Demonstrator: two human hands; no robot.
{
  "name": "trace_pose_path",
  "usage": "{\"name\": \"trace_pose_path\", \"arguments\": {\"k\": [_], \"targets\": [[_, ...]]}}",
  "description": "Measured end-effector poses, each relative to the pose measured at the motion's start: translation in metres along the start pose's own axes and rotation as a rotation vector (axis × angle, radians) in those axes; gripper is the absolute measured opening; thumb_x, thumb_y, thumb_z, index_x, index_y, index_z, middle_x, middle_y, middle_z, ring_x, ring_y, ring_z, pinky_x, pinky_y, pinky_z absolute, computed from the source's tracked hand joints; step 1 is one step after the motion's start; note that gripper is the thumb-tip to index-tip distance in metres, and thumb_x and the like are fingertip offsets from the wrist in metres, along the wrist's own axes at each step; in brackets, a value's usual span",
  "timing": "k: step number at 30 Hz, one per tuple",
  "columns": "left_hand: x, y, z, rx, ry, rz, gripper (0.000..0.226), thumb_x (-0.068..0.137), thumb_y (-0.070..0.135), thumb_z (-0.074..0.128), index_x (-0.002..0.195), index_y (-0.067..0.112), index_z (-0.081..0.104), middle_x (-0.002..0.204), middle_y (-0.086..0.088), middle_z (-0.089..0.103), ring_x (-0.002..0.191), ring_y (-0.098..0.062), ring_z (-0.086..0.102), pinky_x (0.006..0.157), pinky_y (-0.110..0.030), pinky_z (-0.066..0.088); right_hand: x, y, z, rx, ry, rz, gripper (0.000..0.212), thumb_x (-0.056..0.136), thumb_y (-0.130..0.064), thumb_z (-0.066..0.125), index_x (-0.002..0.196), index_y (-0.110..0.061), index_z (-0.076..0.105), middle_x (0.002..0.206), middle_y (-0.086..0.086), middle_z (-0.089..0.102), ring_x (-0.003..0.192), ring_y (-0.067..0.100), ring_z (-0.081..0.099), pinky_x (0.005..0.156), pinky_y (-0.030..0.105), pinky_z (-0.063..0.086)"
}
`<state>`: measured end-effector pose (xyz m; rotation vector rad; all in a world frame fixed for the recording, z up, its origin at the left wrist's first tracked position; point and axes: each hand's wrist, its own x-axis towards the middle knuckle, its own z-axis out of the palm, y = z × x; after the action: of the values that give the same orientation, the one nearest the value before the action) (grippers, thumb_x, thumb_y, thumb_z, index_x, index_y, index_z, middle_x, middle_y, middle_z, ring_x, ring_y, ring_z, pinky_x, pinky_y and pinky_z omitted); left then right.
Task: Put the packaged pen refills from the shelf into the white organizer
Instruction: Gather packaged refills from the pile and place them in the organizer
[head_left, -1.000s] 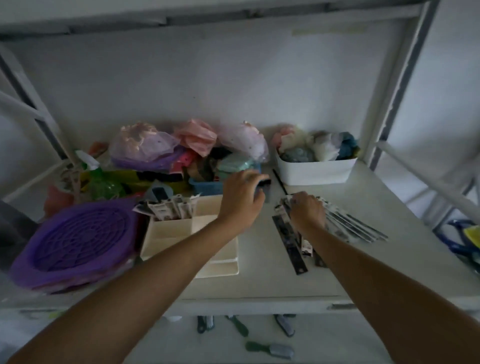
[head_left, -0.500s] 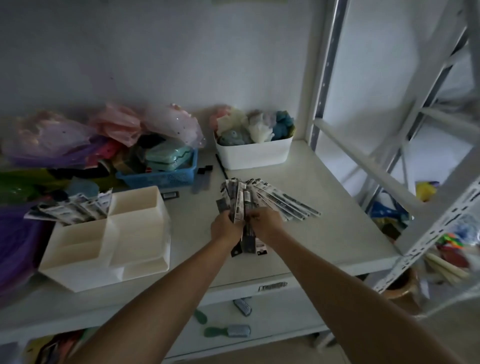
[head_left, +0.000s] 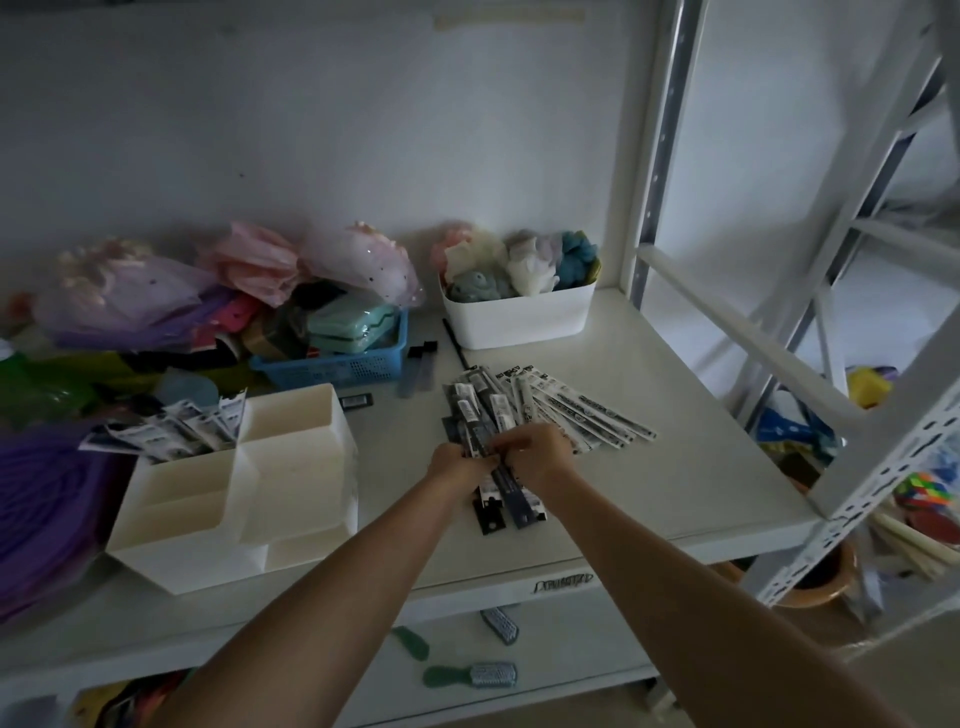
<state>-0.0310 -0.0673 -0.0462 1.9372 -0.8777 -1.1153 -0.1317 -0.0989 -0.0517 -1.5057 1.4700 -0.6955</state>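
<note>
A fanned bunch of packaged pen refills (head_left: 480, 410) lies on the white shelf (head_left: 649, 467). My left hand (head_left: 457, 460) and my right hand (head_left: 537, 449) are side by side, both shut on the near end of this bunch. More packaged refills (head_left: 587, 408) spread out flat to the right of my hands. The white organizer (head_left: 291, 467) stands to the left, with several refill packs (head_left: 171, 428) leaning in its back left compartment. Its other compartments look empty.
A white tub of soft toys (head_left: 519, 312) stands behind the refills. A blue basket (head_left: 337, 366) and plastic bags sit at the back left, a purple round thing (head_left: 36, 499) at far left. Grey shelf uprights (head_left: 654, 171) rise on the right. Brushes lie on the lower shelf.
My left hand came from the back of the organizer to join my right hand on the refill bunch. The camera turned to the right; both hands have gathered the packs together.
</note>
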Motion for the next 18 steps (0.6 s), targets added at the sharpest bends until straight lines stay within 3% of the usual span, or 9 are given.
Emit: {"name": "trace_pose_path", "arguments": {"k": [4,6,10,12,14,16,18], "targets": [[-0.005,-0.001,-0.011,-0.064,-0.05,0.064,0.03,0.082,0.0,0.06,0.112,-0.004,0.059,0.116,-0.024,0.063,0.104,-0.034,0.062,0.096,-0.041,0.049,-0.007,-0.008,-0.001,0.059,0.017,0.014,0.03,0.084,-0.001,0.059,0.114,-0.007,0.06,0.113,0.011,0.066,0.1,0.027,0.063,0.09,0.042,0.054],[-0.009,0.003,-0.022,-0.064,-0.074,0.149,0.028,0.083,0.0,0.058,0.111,0.0,0.061,0.112,-0.021,0.065,0.102,-0.032,0.062,0.09,-0.037,0.048,-0.011,-0.02,0.0,0.088,-0.03,0.011,0.035,0.086,-0.007,0.059,0.121,-0.007,0.054,0.115,0.011,0.063,0.096,0.026,0.062,0.09,0.04,0.053],[-0.019,0.019,-0.057,0.02,-0.043,0.36,0.02,0.083,-0.001,0.055,0.102,0.002,0.062,0.093,-0.017,0.064,0.087,-0.023,0.057,0.078,-0.033,0.043,-0.019,-0.065,0.004,-0.042,-0.081,-0.155,0.021,0.089,-0.013,0.056,0.108,-0.007,0.064,0.08,0.005,0.066,0.061,0.015,0.054,0.063,0.032,0.05],[-0.024,0.032,-0.082,0.054,0.021,0.459,0.02,0.085,-0.002,0.052,0.103,0.0,0.061,0.093,-0.017,0.062,0.087,-0.021,0.055,0.076,-0.03,0.04,-0.024,-0.095,0.009,-0.032,-0.043,-0.252,0.017,0.086,-0.012,0.058,0.101,-0.008,0.066,0.072,0.002,0.063,0.055,0.011,0.051,0.054,0.028,0.044],[-0.031,0.043,-0.114,0.105,0.117,0.567,0.021,0.086,-0.001,0.049,0.105,-0.002,0.059,0.102,-0.025,0.064,0.091,-0.026,0.058,0.076,-0.034,0.043,-0.032,-0.129,0.02,-0.07,-0.008,-0.37,0.016,0.083,-0.013,0.061,0.098,-0.009,0.068,0.078,0.008,0.066,0.063,0.015,0.055,0.059,0.028,0.043],[-0.043,0.052,-0.148,0.137,0.209,0.652,0.021,0.088,-0.001,0.048,0.107,-0.006,0.056,0.108,-0.03,0.062,0.098,-0.035,0.059,0.084,-0.04,0.047,-0.039,-0.161,0.033,-0.069,0.01,-0.467,0.016,0.081,-0.014,0.065,0.095,-0.007,0.068,0.088,0.015,0.071,0.073,0.017,0.058,0.07,0.033,0.05],[-0.055,0.057,-0.179,0.175,0.318,0.773,0.018,0.088,-0.003,0.047,0.102,-0.009,0.057,0.099,-0.027,0.064,0.091,-0.034,0.06,0.077,-0.027,0.048,-0.047,-0.19,0.048,-0.005,-0.005,-0.536,0.017,0.081,-0.014,0.066,0.095,-0.003,0.065,0.095,0.019,0.071,0.077,0.025,0.062,0.08,0.044,0.055]]}}
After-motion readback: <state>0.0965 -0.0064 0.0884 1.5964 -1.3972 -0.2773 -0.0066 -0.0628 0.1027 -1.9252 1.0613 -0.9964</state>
